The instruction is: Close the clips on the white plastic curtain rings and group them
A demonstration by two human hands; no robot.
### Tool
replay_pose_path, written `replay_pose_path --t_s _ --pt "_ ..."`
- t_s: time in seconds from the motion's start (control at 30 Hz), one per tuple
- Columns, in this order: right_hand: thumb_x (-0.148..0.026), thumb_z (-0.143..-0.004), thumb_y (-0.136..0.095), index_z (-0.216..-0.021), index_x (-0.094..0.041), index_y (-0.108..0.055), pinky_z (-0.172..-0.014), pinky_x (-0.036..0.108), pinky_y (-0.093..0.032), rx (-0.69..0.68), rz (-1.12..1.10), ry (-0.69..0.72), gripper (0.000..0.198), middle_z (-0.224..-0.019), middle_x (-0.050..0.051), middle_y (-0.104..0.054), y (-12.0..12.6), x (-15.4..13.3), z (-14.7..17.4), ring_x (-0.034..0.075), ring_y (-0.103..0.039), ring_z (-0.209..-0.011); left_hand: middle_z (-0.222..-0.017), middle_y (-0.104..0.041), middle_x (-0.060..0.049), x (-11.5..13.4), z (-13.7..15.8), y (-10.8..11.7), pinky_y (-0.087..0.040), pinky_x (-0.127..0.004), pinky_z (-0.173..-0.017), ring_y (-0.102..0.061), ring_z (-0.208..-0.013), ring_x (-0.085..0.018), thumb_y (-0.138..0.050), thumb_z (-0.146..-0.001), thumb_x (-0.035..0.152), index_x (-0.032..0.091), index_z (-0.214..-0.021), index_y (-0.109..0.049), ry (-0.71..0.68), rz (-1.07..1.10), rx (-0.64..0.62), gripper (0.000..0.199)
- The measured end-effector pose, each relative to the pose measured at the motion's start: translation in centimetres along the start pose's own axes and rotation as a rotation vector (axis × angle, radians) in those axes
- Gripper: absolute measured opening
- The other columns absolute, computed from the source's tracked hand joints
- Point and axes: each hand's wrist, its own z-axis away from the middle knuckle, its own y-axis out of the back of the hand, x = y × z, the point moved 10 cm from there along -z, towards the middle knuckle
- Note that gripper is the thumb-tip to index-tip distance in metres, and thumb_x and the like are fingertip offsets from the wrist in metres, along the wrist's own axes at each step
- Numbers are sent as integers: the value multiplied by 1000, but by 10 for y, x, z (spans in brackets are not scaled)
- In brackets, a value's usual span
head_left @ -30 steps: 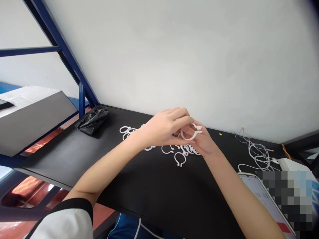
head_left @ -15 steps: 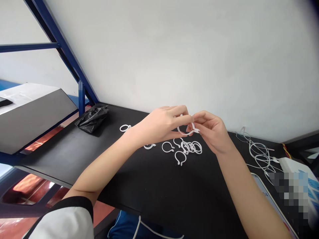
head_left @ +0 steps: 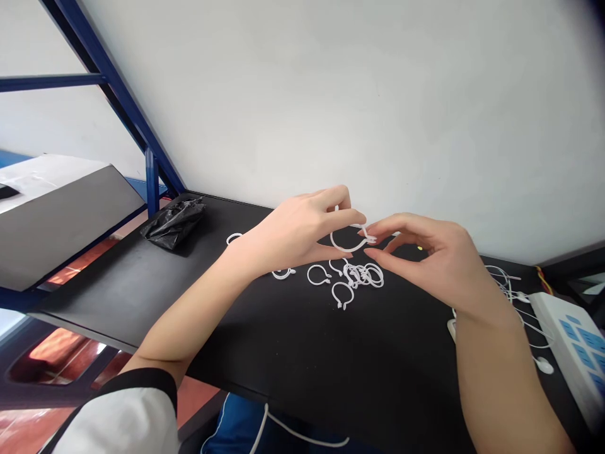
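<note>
My left hand (head_left: pixel 300 230) is closed on a white plastic curtain ring (head_left: pixel 348 250), raised over the tabletop. The ring's joined tips point right, toward my right hand (head_left: pixel 442 255). That hand is open, its thumb and forefinger spread on either side of the tips; whether a fingertip touches them I cannot tell. Below both hands lies a cluster of similar white rings (head_left: pixel 362 275). Two gapped rings lie apart from it: one ring (head_left: pixel 317 275) to its left and another ring (head_left: pixel 341 294) nearer me. More rings (head_left: pixel 282 274) show partly behind my left wrist.
On the black table (head_left: pixel 302 378), a crumpled black plastic bag (head_left: pixel 174 224) lies at the far left. White cables (head_left: pixel 508 287) and a white box with blue markings (head_left: pixel 564 340) lie at the right. A blue metal frame (head_left: pixel 111 88) rises at the left; a pale wall (head_left: pixel 307 113) stands behind.
My right hand has moved right and its fingers have spread away from the ring. My left hand still holds the ring, now slightly higher and further left.
</note>
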Motion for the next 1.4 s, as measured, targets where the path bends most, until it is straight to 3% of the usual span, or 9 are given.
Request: replay_pose_path --t_s 0.3,0.43,0.67,1.1,1.4 --pt "-11 -79 -74 -83 -27 -72 -66 29 -61 155 82 352 17 -85 -3 -76 13 -37 11 17 -73 -76 -91 -59 -4 7 -3 15 -50 -27 -72 -57 -80 -14 -79 -76 40 18 -103 -64 46 397 19 38" --pt "-7 -77 -75 -83 -27 -72 -63 28 -60 197 118 422 20 -86 -2 -76 15 -46 16 16 -73 -73 -96 -63 -6 12 -6 20 -53 -29 -78 -60 -87 -16 -79 -76 35 19 -102 -64 39 469 27 35" --pt "-7 -77 -75 -84 -28 -74 -60 28 -60 223 163 429 23 -86 -2 -77 21 -54 20 17 -73 -71 -100 -66 -7 18 -5 22 -55 -30 -81 -62 -94 -17 -74 -81 30 18 -107 -62 1 476 36 31" --pt "-13 -75 -80 -91 -37 -75 -58 35 -61 250 181 360 29 -89 -3 -77 20 -46 24 21 -72 -71 -102 -66 -8 16 -2 18 -53 -31 -79 -62 -93 -19 -69 -86 29 19 -112 -59 59 412 25 29" --pt "-15 -76 -79 -91 -37 -75 -56 34 -60 251 136 329 27 -87 -3 -77 20 -47 22 20 -72 -68 -87 -67 -1 16 -1 4 -50 -20 -69 -64 -77 -11 -68 -88 32 19 -116 -56 110 499 -72 33"
